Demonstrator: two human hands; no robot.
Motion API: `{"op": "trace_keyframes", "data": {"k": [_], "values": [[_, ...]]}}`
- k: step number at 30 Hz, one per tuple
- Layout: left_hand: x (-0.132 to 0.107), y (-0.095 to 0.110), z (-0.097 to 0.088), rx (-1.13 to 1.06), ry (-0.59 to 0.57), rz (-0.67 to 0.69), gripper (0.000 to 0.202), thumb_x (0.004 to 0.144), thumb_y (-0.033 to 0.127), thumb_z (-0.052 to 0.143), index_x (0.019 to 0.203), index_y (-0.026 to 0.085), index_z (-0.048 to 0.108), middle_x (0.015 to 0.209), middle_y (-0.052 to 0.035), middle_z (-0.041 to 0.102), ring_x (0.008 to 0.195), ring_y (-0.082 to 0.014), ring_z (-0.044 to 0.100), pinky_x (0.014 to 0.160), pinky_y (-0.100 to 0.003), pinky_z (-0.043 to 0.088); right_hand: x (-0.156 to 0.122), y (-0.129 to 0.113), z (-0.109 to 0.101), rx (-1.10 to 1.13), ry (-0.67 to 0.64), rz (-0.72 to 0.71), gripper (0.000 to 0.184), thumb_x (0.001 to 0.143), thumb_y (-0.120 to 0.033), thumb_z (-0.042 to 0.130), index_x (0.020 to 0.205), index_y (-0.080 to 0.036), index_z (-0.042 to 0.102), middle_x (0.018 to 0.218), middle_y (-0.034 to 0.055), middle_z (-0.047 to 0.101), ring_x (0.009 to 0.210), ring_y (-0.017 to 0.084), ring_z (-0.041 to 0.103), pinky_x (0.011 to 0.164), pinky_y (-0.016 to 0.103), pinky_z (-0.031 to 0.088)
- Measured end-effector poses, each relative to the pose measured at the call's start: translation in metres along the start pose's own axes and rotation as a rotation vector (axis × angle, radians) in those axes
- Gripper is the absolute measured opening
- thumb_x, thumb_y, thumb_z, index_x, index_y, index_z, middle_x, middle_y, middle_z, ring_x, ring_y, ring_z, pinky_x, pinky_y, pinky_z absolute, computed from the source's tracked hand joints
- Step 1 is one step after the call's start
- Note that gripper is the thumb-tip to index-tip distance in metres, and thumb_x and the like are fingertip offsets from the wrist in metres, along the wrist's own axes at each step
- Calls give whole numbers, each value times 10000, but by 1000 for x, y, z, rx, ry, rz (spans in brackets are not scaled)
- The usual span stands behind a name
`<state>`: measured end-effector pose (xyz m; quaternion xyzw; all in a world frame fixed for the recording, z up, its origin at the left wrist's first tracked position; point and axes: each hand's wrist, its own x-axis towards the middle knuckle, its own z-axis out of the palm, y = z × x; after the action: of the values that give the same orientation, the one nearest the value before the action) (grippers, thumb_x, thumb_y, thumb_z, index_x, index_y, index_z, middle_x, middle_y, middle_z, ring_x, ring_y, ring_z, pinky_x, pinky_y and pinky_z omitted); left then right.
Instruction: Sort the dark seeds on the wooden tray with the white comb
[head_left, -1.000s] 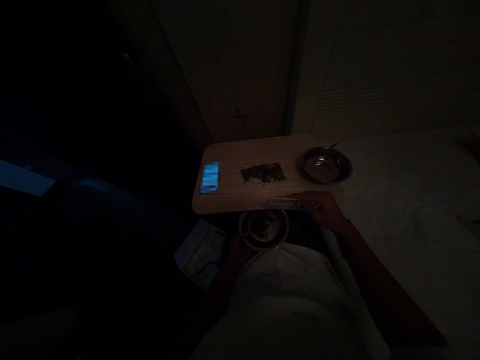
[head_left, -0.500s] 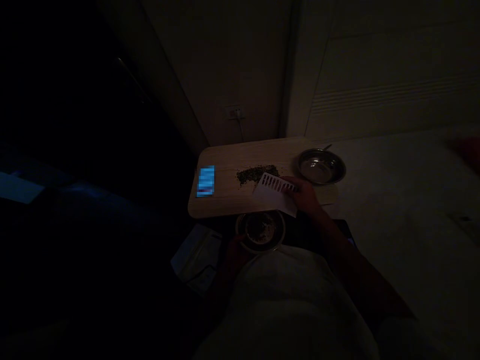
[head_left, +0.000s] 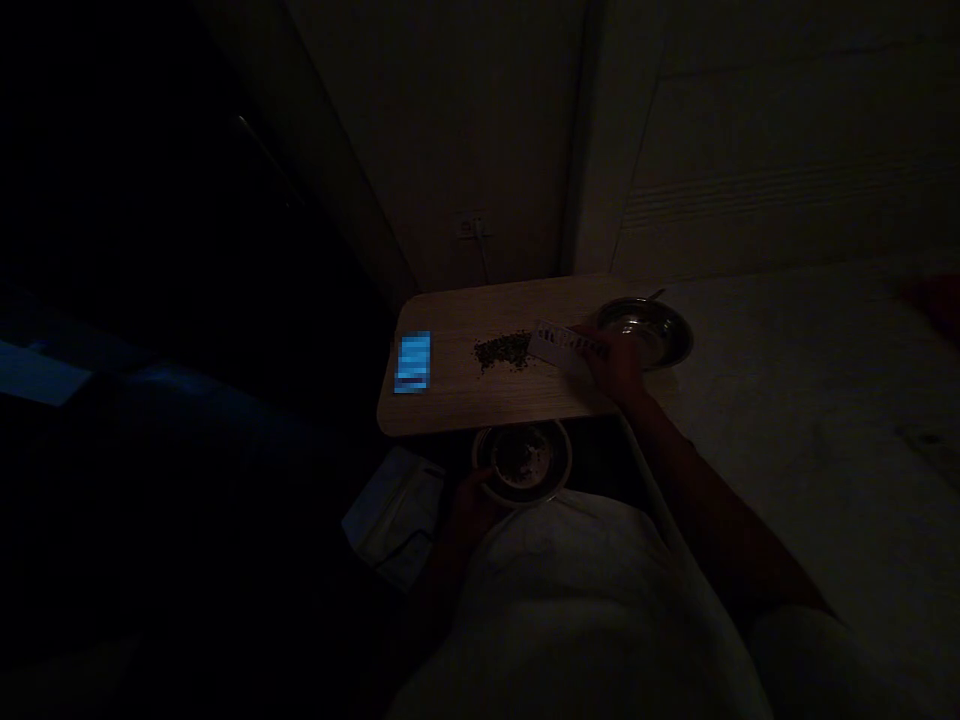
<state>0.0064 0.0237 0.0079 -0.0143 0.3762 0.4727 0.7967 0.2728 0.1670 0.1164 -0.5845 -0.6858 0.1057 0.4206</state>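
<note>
The scene is very dark. My right hand (head_left: 616, 368) is closed on a flat white scraper-like piece (head_left: 559, 350) with a row of slots along one edge. The piece is tilted over the table beside a pile of small dark green bits (head_left: 501, 350), at their right end. My left hand (head_left: 478, 498) grips the left rim of a round bowl (head_left: 564, 470), held below the table's front edge. Dark bits lie in this bowl over a pale bottom.
A wooden-topped table (head_left: 450, 405) carries a lit phone (head_left: 412, 362) at left and a shiny metal bowl (head_left: 679, 345) with a handle sticking out at right. Behind is a wall socket (head_left: 474, 228) with a plugged cable. A pale packet-like thing (head_left: 394, 515) lies at lower left.
My right hand has moved the slotted white piece right and slightly away from me, off the table's front edge and nearer the metal bowl. The left hand and its bowl stay almost still.
</note>
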Motion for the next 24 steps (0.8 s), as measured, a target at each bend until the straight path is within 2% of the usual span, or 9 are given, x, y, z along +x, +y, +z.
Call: {"op": "trace_keyframes", "data": {"k": [4, 10, 12, 16, 19, 24], "values": [[-3, 2, 6, 4, 49, -78, 363, 769, 177, 579, 1112, 81, 646, 950, -137, 757, 971, -308, 693, 1001, -485, 445, 1, -3, 0, 31, 44, -8, 369, 808, -203, 581, 1154, -226, 705, 1104, 61, 736, 981, 267, 695, 895, 402, 526], [2, -2, -3, 8, 112, 75, 442, 736, 146, 586, 1176, 161, 632, 970, -87, 760, 1012, -299, 684, 995, -468, 464, -3, -6, 2, 16, -33, -65, 370, 825, -202, 556, 1164, -238, 699, 1108, 48, 736, 978, 256, 698, 871, 388, 538], [3, -4, -5, 5, 107, 80, 456, 733, 148, 592, 1187, 179, 628, 997, -85, 757, 1029, -304, 678, 985, -473, 474, -6, -7, 2, -5, -53, -71, 382, 832, -205, 550, 1186, -249, 687, 1120, 44, 732, 972, 254, 700, 857, 385, 543], [2, -3, -2, 16, 111, 42, 417, 750, 144, 590, 1163, 122, 633, 954, -104, 760, 966, -287, 697, 964, -445, 488, -10, -9, 0, -14, -88, -86, 376, 850, -216, 538, 1194, -260, 683, 1129, 40, 729, 965, 252, 700, 830, 375, 548], [0, -1, 2, 20, 115, 63, 411, 758, 119, 581, 1165, 113, 630, 961, -99, 761, 969, -262, 697, 983, -407, 474, -11, -9, -2, 5, -87, -104, 371, 851, -218, 539, 1189, -264, 685, 1125, 34, 730, 965, 250, 701, 828, 372, 546], [-5, 0, 9, 13, 84, 29, 426, 759, 134, 571, 1181, 127, 624, 971, -98, 761, 993, -283, 691, 1015, -456, 445, -13, -8, -4, -28, -98, -91, 370, 849, -226, 539, 1185, -260, 690, 1119, 42, 732, 935, 261, 707, 809, 380, 545]]}}
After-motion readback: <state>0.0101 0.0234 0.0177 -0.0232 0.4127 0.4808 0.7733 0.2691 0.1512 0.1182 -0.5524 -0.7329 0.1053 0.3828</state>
